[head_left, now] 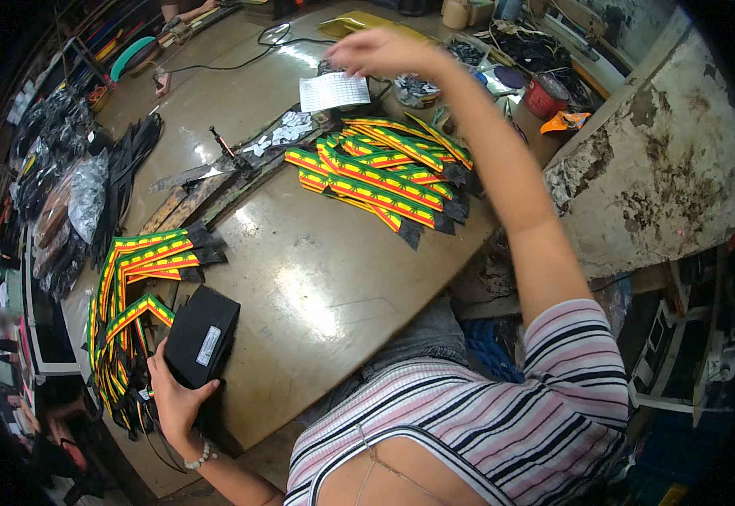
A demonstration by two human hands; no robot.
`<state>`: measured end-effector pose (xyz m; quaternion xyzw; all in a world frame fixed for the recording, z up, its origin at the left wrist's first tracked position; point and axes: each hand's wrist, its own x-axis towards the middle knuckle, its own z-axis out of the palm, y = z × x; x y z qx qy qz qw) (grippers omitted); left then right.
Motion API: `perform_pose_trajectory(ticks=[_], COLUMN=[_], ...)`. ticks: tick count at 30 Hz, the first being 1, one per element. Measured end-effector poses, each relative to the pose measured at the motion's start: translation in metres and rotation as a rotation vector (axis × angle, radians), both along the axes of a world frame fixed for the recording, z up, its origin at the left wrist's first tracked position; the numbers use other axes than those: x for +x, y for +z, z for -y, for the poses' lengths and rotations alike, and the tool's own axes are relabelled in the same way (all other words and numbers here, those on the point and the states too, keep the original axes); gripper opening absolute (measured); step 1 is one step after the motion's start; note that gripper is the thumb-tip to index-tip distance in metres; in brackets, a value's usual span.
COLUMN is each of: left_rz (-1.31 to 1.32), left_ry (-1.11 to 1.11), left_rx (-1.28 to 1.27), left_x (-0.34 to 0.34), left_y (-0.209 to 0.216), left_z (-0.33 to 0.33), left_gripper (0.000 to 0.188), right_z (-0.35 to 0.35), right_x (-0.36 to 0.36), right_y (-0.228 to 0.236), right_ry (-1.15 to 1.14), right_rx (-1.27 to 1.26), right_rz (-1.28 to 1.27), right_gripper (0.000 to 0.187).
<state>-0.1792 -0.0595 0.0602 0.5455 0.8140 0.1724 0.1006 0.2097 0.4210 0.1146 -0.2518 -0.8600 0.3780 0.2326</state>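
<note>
The worktop carries everything here, its near edge slanting up to the right past the person's lap. The black bags crowd its left edge, perhaps to leave the middle free. The strap pile lies near the right end of the near edge, striped in green, yellow and red. Its black ends point toward that edge and sit staggered, which would make single straps easier to tell apart. The strap bundle lies along the left edge toward the near-left corner; its straps bend at an angle, with black ends turned to the middle, probably keeping the shape nested.

Beside it, close to that corner, is the black box, tilted. The left hand has its grip closed on the box's lower end, thumb and fingers on different sides, likely to steady it; whether the box also rests on the worktop is hard to judge.

The right hand reaches over toward the far edge, above the paper. It is blurred, so I cannot tell whether its grip is wide, narrow or holding something. The small white labels lie just left of the paper, loosely grouped, perhaps for handy reach.
</note>
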Motion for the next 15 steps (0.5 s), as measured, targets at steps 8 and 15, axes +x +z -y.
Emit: perform_pose_trajectory(ticks=[8,15], left_rz=[-0.101,0.137], left_ry=[-0.071,-0.368], left_rx=[0.125,0.166], left_x=[0.025,0.101], left_y=[0.050,0.020], left_z=[0.000,-0.073], left_gripper=[0.090,0.098], right_z=[-0.080,-0.101], right_x=[0.239,0.258], right_y=[-0.001,-0.055], right_ry=[-1.169,-1.485], right_rx=[-0.182,-0.264], right_rz=[-0.250,-0.344], right_gripper=[0.027,0.023])
